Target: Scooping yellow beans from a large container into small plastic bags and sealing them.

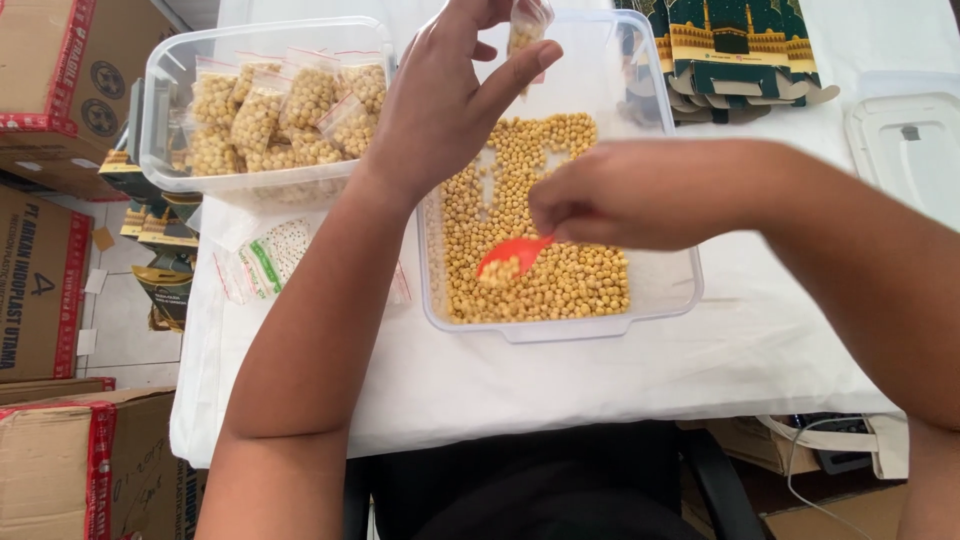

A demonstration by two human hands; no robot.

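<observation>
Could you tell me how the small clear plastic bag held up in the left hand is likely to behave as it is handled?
The small clear plastic bag is probably floppy: thin film, pinched by the left hand. It likely feels light, holding only a few yellow chickpeas. Loose round chickpeas may spill if it tips; the right hand holds a loaded red plastic spoon below.

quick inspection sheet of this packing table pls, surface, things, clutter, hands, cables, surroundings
surface: white cloth-covered table
job's things: clear tub of yellow chickpeas; red spoon loaded; small clear bag part filled
clutter: second tub of filled bags; empty bags; flat printed cartons; lid
hands: left hand holds the bag; right hand holds the spoon
cables: thin white cable under the table edge
surroundings: cardboard boxes on the floor
</observation>
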